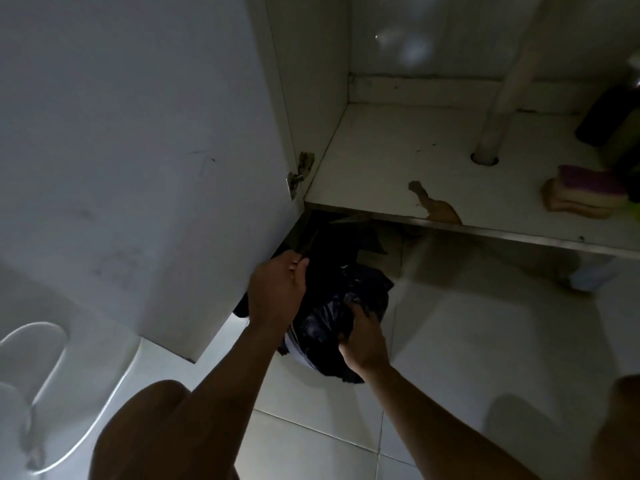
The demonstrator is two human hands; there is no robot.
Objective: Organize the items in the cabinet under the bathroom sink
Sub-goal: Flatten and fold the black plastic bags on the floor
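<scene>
Clutching dark bag, contents hidden.

Black bag; purple-and-tan sponges; white cabinet

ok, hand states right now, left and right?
Left hand: grips the top of the crumpled black plastic bag.
Right hand: grips the same bag lower down.

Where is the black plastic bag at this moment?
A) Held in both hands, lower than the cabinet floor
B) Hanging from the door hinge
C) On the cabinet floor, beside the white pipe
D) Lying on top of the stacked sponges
A: the left hand and the right hand both grip the black plastic bag, which is below the front edge of the cabinet floor.
</scene>
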